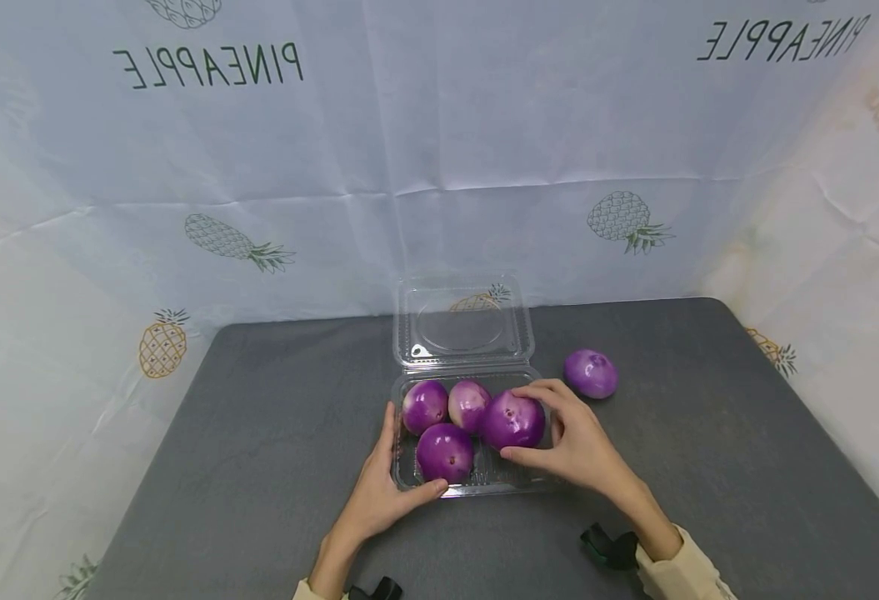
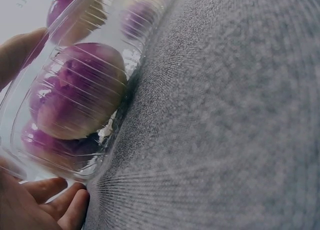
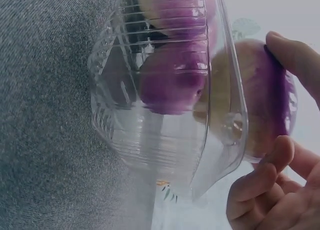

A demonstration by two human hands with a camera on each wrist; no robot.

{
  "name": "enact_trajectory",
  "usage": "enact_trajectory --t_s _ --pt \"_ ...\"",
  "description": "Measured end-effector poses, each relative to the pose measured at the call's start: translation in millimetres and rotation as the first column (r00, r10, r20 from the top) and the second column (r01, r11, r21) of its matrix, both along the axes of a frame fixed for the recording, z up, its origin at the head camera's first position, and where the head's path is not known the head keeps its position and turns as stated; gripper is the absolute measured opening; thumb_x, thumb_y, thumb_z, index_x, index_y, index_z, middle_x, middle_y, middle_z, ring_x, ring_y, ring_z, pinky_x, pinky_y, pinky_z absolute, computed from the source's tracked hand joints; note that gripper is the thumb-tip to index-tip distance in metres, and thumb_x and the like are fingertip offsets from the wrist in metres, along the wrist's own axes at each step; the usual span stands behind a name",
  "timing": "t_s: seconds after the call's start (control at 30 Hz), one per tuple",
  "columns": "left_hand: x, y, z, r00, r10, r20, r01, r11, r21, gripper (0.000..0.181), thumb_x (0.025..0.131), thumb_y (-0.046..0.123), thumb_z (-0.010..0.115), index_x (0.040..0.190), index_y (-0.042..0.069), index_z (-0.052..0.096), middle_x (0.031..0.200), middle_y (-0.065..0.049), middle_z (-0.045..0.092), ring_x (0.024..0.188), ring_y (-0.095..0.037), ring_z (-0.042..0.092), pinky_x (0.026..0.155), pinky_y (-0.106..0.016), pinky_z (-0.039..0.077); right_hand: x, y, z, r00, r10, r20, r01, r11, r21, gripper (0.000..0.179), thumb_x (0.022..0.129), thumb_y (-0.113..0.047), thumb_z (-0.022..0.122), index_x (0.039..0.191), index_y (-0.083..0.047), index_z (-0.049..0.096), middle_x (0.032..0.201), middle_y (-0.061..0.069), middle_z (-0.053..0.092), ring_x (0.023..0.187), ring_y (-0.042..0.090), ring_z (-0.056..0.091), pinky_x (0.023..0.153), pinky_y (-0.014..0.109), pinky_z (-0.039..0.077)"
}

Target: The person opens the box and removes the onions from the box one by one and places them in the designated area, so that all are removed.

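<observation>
A clear plastic clamshell container (image 1: 484, 487) sits on the table with its lid (image 1: 461, 321) folded back. Three glossy purple-and-cream turnips lie in its left and middle part: a front one (image 1: 445, 453), a back left one (image 1: 425, 407) and a back middle one (image 1: 469, 405). My left hand (image 1: 382, 492) holds the container's front left corner, thumb at the front rim and fingers along the left side. Between thumb and fingertips, my right hand (image 1: 577, 437) grips a larger turnip (image 3: 255, 100) above the tray's right half. In the right wrist view, this turnip stands above the rim.
Another purple turnip (image 1: 591, 373) lies on the dark grey table (image 1: 297, 400), behind and right of the container. A white cloth (image 1: 439, 150) printed with pineapples hangs behind the table and at both sides. Dark wrist straps (image 1: 608, 547) sit by the pale sleeves.
</observation>
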State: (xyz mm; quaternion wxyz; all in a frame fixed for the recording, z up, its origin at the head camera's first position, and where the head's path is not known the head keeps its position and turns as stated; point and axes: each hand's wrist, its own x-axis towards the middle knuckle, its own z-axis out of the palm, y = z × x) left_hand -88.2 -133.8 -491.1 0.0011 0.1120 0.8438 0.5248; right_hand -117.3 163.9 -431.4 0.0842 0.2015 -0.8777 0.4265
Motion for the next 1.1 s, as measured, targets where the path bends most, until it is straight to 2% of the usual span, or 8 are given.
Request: enact_trajectory --t_s 0.17,0.5,0.73,0.9,1.1 --pt "0.1 0.0 0.1 1.000 -0.002 0.000 0.002 1.000 -0.001 0.133 0.072 0.036 0.091 0.164 0.004 0.001 0.166 -0.019 0.033 0.149 -0.034 0.041 0.110 -0.043 0.048 -1.0 2 0.2 0.999 -0.025 -0.045 0.024 0.999 -0.025 0.068 0.067 -0.028 0.097 0.128 -0.015 0.068 0.125 0.007 0.060 0.055 -0.001 0.044 0.049 0.020 0.044" --pt "0.8 0.1 1.7 1.000 -0.005 0.017 0.004 1.000 0.002 0.133 0.072 0.036 0.090 0.164 0.003 0.000 0.166 -0.019 0.032 0.150 -0.034 0.040 0.111 -0.044 0.048 -2.4 9 0.2 0.997 -0.045 -0.059 0.043 0.998 -0.034 0.069 0.069 -0.022 0.096 0.131 -0.012 0.067 0.130 0.010 0.058 0.054 -0.001 0.043 0.049 0.021 0.045" --pt "0.0 0.6 2.4 1.000 -0.009 0.029 0.009 1.000 0.011 0.134 0.072 0.035 0.091 0.164 0.004 -0.001 0.167 -0.019 0.030 0.151 -0.035 0.038 0.112 -0.050 0.047 -4.2 17 1.7 0.993 -0.089 -0.077 0.087 0.996 -0.032 0.070 0.069 -0.019 0.096 0.132 -0.012 0.066 0.132 0.012 0.057 0.052 -0.001 0.041 0.049 0.021 0.043" --pt "-0.4 0.7 1.7 1.000 -0.008 0.025 0.008 1.000 0.009 0.134 0.072 0.036 0.090 0.165 0.005 -0.001 0.167 -0.019 0.031 0.151 -0.034 0.039 0.111 -0.049 0.047 -5.8 23 2.5 0.987 -0.123 -0.101 0.121 0.992 -0.025 0.072 0.068 -0.017 0.095 0.133 -0.011 0.065 0.132 0.013 0.057 0.053 -0.001 0.041 0.050 0.021 0.042" --pt "-0.3 0.8 1.7 1.000 -0.003 0.023 0.003 1.000 0.007 0.134 0.072 0.036 0.090 0.165 0.007 -0.001 0.167 -0.019 0.031 0.150 -0.035 0.040 0.111 -0.050 0.047 -7.7 31 2.8 0.985 -0.132 -0.111 0.122 0.988 -0.090 0.073 0.068 -0.008 0.095 0.134 -0.008 0.064 0.132 0.013 0.055 0.054 0.000 0.040 0.048 0.019 0.041"
